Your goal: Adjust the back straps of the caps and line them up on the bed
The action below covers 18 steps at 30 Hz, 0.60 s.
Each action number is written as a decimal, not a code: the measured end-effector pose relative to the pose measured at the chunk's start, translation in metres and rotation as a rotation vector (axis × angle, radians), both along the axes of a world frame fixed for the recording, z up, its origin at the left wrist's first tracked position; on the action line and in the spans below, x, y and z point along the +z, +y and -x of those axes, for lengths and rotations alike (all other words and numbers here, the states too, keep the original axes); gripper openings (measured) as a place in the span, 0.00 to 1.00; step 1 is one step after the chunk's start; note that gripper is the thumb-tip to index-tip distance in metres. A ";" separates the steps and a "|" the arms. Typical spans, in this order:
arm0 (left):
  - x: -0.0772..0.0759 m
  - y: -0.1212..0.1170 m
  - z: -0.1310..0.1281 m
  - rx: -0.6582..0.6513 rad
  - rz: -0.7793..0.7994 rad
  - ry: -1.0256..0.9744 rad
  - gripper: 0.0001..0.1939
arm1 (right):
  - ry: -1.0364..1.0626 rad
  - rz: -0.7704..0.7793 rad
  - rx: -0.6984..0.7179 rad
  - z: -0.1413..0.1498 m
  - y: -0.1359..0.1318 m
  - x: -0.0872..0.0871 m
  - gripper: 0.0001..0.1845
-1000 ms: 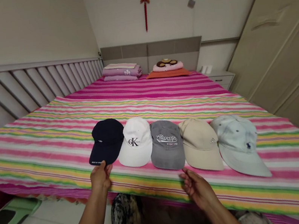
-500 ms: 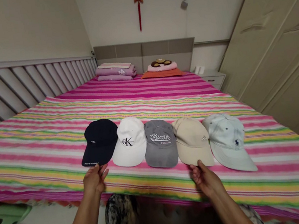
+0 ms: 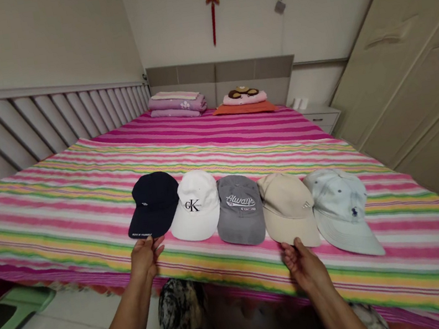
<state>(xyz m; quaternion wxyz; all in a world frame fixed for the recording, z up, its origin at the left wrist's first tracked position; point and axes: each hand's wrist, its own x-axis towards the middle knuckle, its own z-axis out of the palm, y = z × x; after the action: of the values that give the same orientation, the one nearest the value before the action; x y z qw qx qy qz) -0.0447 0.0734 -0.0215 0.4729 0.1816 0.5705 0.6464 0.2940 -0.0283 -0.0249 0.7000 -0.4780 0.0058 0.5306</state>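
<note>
Five-wide is the row of caps on the bed's near part, brims toward me. At the left end lies a navy cap (image 3: 154, 201); my left hand (image 3: 145, 256) pinches its brim edge between thumb and fingers. Beside it come a white cap (image 3: 201, 221) with black letters and a grey cap (image 3: 240, 217) with white lettering. My right hand (image 3: 303, 263) has thumb and fingers closed on the front brim edge of a beige cap (image 3: 286, 198). A pale blue cap (image 3: 338, 195) with a small dark emblem sits at the right end.
A striped cloth (image 3: 84, 209) covers the bed's near part. Folded purple bedding (image 3: 178, 105) and an orange pillow (image 3: 244, 108) lie by the headboard (image 3: 255, 74). A railing (image 3: 68, 114) runs along the left. A green stool (image 3: 20, 307) stands at lower left.
The whole view has turned slightly left, so the bed and caps appear farther right. Both hands keep their grips on the navy and beige caps' brims.
</note>
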 end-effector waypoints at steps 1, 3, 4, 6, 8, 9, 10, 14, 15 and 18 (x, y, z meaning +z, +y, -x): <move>0.000 0.000 0.000 0.004 -0.003 -0.002 0.07 | -0.009 -0.001 0.004 0.000 0.000 0.000 0.09; -0.001 -0.001 0.000 0.013 -0.010 -0.008 0.07 | -0.031 -0.001 0.009 0.000 0.000 0.000 0.09; -0.001 -0.001 -0.001 0.020 -0.015 -0.012 0.07 | -0.043 -0.002 0.013 0.000 0.000 0.000 0.08; -0.001 -0.002 -0.003 0.037 -0.026 -0.024 0.08 | -0.073 -0.006 0.024 0.000 -0.001 0.000 0.08; -0.002 -0.006 -0.006 0.058 -0.040 -0.040 0.07 | -0.110 -0.013 0.048 0.002 -0.005 -0.002 0.09; -0.004 -0.009 -0.009 0.067 -0.047 -0.048 0.07 | -0.132 -0.018 0.068 0.005 -0.008 -0.005 0.10; -0.006 -0.013 -0.012 0.069 -0.056 -0.058 0.06 | -0.157 -0.023 0.095 0.009 -0.013 -0.007 0.12; -0.023 -0.041 -0.031 0.034 -0.071 -0.073 0.06 | -0.290 -0.020 0.280 0.033 -0.036 -0.020 0.19; -0.028 -0.051 -0.037 -0.008 -0.066 -0.049 0.05 | -0.330 -0.014 0.331 0.038 -0.042 -0.022 0.19; -0.030 -0.082 -0.056 -0.296 -0.064 0.163 0.10 | -0.443 -0.016 0.410 0.047 -0.055 -0.014 0.17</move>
<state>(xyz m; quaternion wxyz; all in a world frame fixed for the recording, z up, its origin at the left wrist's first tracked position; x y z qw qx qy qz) 0.0112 -0.0082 -0.0519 0.5093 0.3304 0.5531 0.5706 0.2474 -0.0831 -0.0386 0.5663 -0.5677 -0.2479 0.5437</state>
